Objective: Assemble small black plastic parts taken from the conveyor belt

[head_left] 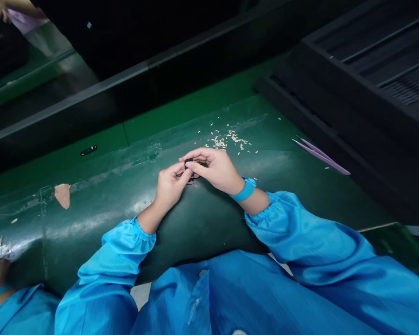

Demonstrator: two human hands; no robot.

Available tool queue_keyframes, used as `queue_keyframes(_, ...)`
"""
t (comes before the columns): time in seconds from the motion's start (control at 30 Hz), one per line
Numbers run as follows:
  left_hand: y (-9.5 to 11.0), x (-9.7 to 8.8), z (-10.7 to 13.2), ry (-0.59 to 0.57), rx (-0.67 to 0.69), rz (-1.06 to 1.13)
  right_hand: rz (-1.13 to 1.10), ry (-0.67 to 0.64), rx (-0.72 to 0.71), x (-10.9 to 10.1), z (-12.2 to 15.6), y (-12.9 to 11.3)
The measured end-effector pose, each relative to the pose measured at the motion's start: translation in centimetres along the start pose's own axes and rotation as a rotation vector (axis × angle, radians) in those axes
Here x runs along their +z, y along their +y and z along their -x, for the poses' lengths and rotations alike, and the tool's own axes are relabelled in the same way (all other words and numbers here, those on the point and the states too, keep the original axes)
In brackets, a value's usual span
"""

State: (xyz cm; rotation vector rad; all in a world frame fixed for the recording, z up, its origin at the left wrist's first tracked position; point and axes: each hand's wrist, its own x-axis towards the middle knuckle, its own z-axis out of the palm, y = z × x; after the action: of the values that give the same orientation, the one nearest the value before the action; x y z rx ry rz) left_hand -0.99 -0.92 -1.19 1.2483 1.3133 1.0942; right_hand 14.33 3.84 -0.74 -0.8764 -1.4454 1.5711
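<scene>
A small black part, too small to name more closely, is pinched between my two hands above the green table mat. My left hand has its thumb and fingers closed on the lower left side of it. From the right, my right hand presses on it with thumb and fingertips and wears a blue wrist strap. The fingers cover much of the part. Just beyond the right hand lie many tiny pale pieces, scattered loosely.
Pink tweezers lie at the right by stacked black trays. A black oblong piece and a tan scrap lie to the left. A dark ledge runs behind. Another person's sleeve shows at lower left.
</scene>
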Motion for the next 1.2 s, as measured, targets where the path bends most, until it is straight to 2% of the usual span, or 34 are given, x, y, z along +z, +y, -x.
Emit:
queue_keyframes(0.23, -0.5, -0.1, 0.0, -0.024, 0.050, -0.076, 0.013, -0.024, 0.020, 0.1, -0.2, 0.2)
queue_keyframes(0.37, -0.7, -0.1, 0.1, -0.027, 0.092, -0.158, 0.096, -0.005, -0.036, 0.6, -0.3, 0.6)
queue_keyframes(0.43, -0.6, -0.2, 0.0, -0.003, 0.086, -0.114, 0.118, 0.027, -0.060, 0.8, -0.2, 0.7)
queue_keyframes(0.5, -0.5, -0.3, -0.3, 0.069, 0.058, 0.016, 0.163, 0.085, -0.104, 0.9, 0.0, 0.6)
queue_keyframes(0.57, -0.4, -0.4, -0.5, 0.163, 0.020, 0.138, 0.335, 0.136, -0.218, 0.8, 0.4, 0.4)
queue_keyframes(0.67, -0.4, -0.3, -0.3, 0.246, 0.031, 0.145, 0.685, 0.077, -0.450, 0.5, 1.0, 0.2)
queue_keyframes(0.77, -0.3, 0.0, 0.2, 0.220, 0.085, 0.008, 0.862, 0.045, -0.552, 0.2, 1.4, 0.4)
queue_keyframes(0.83, 0.3, -0.8, -0.1, 0.115, 0.120, -0.131, 0.915, 0.064, -0.549, -0.1, 1.5, 0.4)
queue_keyframes(0.9, 1.1, -3.4, -1.0, 0.072, 0.212, -0.362, 0.940, 0.072, -0.555, -0.2, 1.7, -0.1)
queue_keyframes(0.93, 1.4, -5.3, -1.7, 0.106, 0.261, -0.513, 0.945, 0.046, -0.570, -0.1, 1.9, -0.4)
queue_keyframes(1.0, 1.7, -10.2, -3.2, 0.323, 0.288, -0.819, 0.954, -0.110, -0.611, 0.2, 2.5, -1.2)
queue_keyframes(1.07, 1.6, -15.4, -4.4, 0.555, 0.106, -1.089, 0.942, -0.389, -0.621, 1.0, 3.5, -1.7)
queue_keyframes(1.1, 1.5, -17.7, -4.8, 0.618, -0.017, -1.187, 0.917, -0.524, -0.606, 1.5, 4.0, -1.8)
queue_keyframes(1.17, 1.0, -21.2, -5.1, 0.631, -0.231, -1.250, 0.815, -0.714, -0.541, 2.6, 5.0, -1.6)
queue_keyframes(1.2, 0.8, -22.2, -5.0, 0.608, -0.282, -1.249, 0.733, -0.759, -0.498, 3.2, 5.3, -1.4)
